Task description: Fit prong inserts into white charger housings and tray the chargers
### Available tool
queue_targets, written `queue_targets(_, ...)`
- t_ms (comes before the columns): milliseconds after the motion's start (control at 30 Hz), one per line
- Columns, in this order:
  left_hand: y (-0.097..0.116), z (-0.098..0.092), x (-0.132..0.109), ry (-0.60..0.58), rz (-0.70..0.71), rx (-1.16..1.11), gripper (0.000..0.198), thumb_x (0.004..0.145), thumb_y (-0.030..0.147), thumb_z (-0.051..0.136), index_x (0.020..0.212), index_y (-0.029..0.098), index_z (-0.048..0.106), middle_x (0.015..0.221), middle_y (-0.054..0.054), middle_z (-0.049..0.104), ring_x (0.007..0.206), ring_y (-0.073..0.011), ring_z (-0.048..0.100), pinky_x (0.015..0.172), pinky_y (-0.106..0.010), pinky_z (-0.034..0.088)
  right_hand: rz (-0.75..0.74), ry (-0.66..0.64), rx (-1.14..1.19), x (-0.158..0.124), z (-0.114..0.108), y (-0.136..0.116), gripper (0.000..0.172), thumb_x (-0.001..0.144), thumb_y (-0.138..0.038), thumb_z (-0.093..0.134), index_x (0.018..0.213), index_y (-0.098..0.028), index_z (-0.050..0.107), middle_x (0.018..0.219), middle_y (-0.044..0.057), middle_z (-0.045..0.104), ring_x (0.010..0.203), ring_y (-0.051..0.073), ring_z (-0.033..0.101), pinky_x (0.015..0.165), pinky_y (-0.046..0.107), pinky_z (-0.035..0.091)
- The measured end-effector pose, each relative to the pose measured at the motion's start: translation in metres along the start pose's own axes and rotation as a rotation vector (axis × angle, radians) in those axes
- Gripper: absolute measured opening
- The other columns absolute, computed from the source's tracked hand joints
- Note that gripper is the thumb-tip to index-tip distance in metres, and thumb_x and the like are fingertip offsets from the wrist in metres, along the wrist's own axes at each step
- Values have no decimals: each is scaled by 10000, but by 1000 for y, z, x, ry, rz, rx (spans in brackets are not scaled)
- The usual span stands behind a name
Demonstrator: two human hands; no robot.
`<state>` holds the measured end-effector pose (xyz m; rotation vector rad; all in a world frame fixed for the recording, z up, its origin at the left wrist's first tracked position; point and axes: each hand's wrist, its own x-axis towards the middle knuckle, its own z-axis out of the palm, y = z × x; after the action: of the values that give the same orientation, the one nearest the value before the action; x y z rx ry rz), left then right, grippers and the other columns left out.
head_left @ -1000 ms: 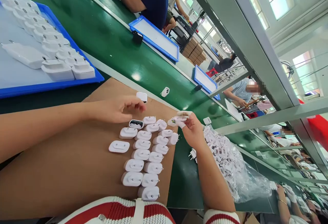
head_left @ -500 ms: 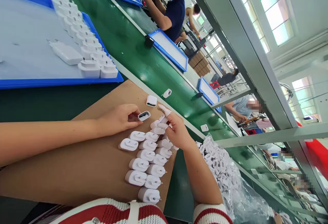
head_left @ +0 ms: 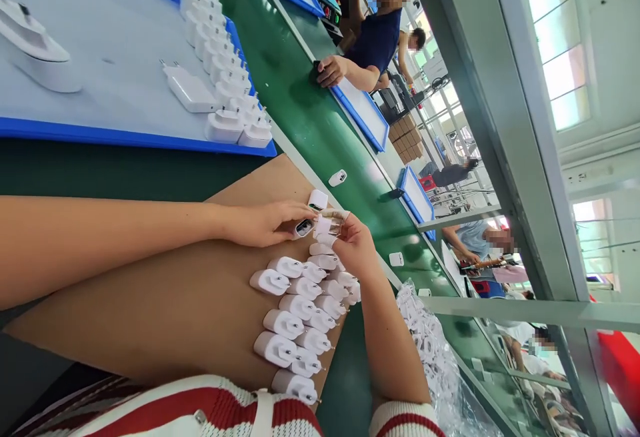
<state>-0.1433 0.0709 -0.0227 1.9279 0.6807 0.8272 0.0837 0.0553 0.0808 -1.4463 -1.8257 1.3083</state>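
Observation:
My left hand (head_left: 265,222) is closed around a white charger housing (head_left: 304,228), whose open end faces right and shows dark insides. My right hand (head_left: 356,242), with pale covers on its thumb and a fingertip, pinches a white plug cap with metal pins (head_left: 327,226) right beside that housing. Whether the two parts touch cannot be made out. Just beyond my fingers stands another white housing (head_left: 319,198). Several white plug chargers (head_left: 283,323) stand in rows, pins to the right, on the brown cardboard (head_left: 200,304) below my hands.
A blue-rimmed tray (head_left: 125,132) with several white chargers (head_left: 223,64) lies at upper left. Loose white pieces (head_left: 338,178) sit on the green conveyor belt (head_left: 300,117). At right is a clear bag of small white parts (head_left: 430,344). A co-worker's hand (head_left: 332,71) reaches across the belt's far side.
My right hand has lifted a plug cap from near the rows and brought it to the housing in my left hand. The view has shifted left. A co-worker's hand now reaches a black block.

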Motion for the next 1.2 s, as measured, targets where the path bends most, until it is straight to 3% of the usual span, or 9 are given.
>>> queue_targets(67,1,5,-1,72,-66,3,548,899,583,651,1302,213,669,1380,-138,594,1056,-281,667,952,-398,569,16,0,-24,3,2,1,424,701,-348,861,1116,-291,798,946,-8,784,797,189,680,695,319,602)
queue_targets(167,0,6,-3,185,-143,62,660,772,605,768,1283,202,654,1304,-123,594,1128,-311,628,996,-415,544,22,21,-99,6,3,3,358,712,-394,845,1044,-267,806,912,1,773,747,177,651,642,299,572)
queue_targets(267,-1,2,-5,163,-128,64,633,784,508,747,1327,197,646,1282,-113,637,1247,-323,575,1059,-401,500,-10,59,-154,7,4,4,384,726,-344,804,1101,-266,777,960,12,774,791,183,681,741,325,600)
queue_targets(367,-4,1,-4,152,-123,66,378,846,436,653,1122,188,726,1115,-103,691,1127,-306,614,968,-391,503,-58,84,-276,7,7,-1,338,756,-244,718,1091,-257,766,1023,27,767,849,187,705,791,323,598)
queue_targets(500,-5,6,-1,230,-153,72,285,797,436,689,919,180,719,978,-92,674,945,-278,624,813,-374,482,-125,108,-538,9,14,-9,283,763,-137,646,991,-241,777,977,26,730,822,186,680,723,295,556)
queue_targets(700,-2,6,-2,246,-143,51,281,802,456,688,779,176,684,905,-78,649,893,-260,616,795,-371,463,-260,125,-956,17,29,-11,281,743,-42,555,873,-223,726,820,11,621,721,181,554,638,287,394)
queue_targets(833,-2,6,-3,250,-142,59,262,808,435,690,764,176,681,898,-73,645,893,-258,621,795,-368,461,-213,84,-1154,18,36,-14,211,764,-28,555,751,-220,641,783,20,589,718,191,532,626,294,338)
queue_targets(967,-3,7,-2,248,-140,64,238,809,417,700,773,181,693,904,-65,655,909,-256,637,813,-360,466,-153,22,-1305,15,43,-23,227,805,-21,567,813,-219,678,832,53,628,807,216,585,660,301,354)
queue_targets(1200,-5,9,1,247,-184,113,335,804,512,666,734,186,685,852,-64,641,803,-234,622,718,-350,454,-62,34,-1304,23,54,-33,145,806,-104,640,826,-222,721,882,67,679,868,235,615,654,304,369)
